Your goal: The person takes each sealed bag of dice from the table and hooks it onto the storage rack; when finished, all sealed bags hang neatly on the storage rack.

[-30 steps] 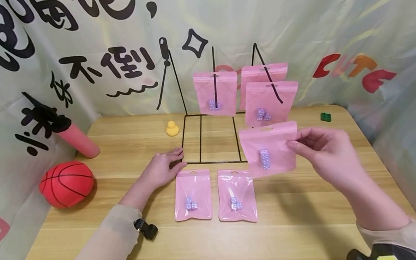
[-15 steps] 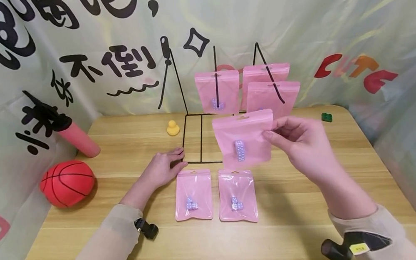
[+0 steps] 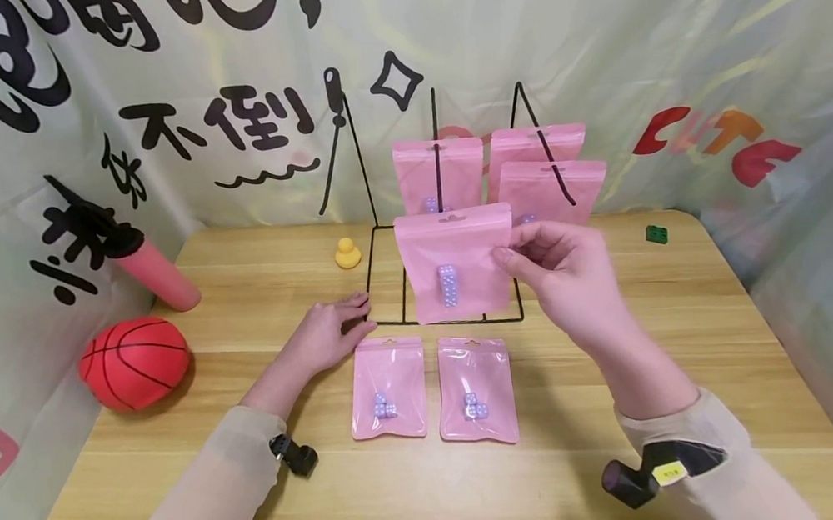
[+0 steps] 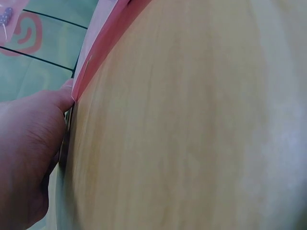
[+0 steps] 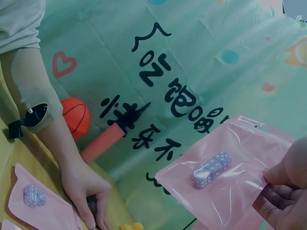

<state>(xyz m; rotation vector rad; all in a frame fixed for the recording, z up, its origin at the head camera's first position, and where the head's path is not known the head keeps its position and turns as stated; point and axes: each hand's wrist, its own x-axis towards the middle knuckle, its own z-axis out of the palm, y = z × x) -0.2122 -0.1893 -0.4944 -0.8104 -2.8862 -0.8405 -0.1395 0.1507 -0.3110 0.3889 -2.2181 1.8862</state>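
Note:
My right hand (image 3: 564, 275) pinches the right edge of a pink zip bag (image 3: 482, 283) with a column of lilac dice inside. It holds the bag upright above the base of a black wire display rack (image 3: 452, 319), in front of a pink bag (image 3: 415, 168) that hangs on the rack's middle hook. My left hand (image 3: 326, 334) grips the rack's front left corner between thumb and fingers. Two more bags of dice hang at the rack's right hook, the front one (image 3: 582, 181) partly covering the other. The left hook (image 3: 329, 172) carries nothing.
Two pink dice bags, one left (image 3: 385, 368) and one right (image 3: 472, 363), lie flat before the rack. A yellow duck (image 3: 347, 254), a red basketball (image 3: 134, 364) and a pink cylinder with a black top (image 3: 157, 272) stand left. A green brick (image 3: 657, 234) lies right.
My right hand has carried its bag left and slightly away from me, from the rack's right side to before the middle hook. My left hand stays at the rack's corner.

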